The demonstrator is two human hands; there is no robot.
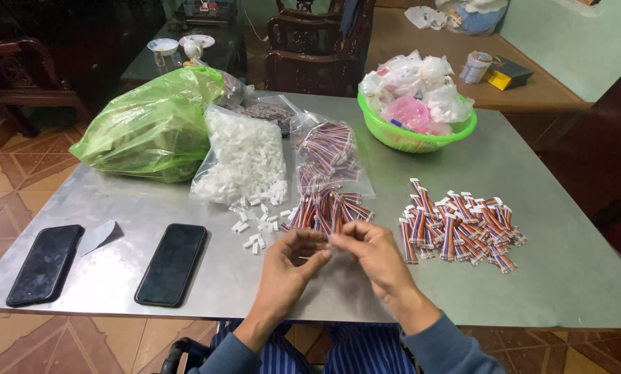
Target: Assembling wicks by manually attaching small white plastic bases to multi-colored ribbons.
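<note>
Fingers (322, 248) of both hands pinch one small part at the desk's near edge, a finished cable heap (458, 225) toward the right edge, loose cables (330, 208) and white plugs (257, 228) waiting mid-desk.

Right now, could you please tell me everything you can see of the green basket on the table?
The green basket is a round, bright green bowl that looks like plastic. It stands upright at the far side of the metal table, heaped above its rim with knotted white and pink plastic bags. Neither hand touches it.
</note>
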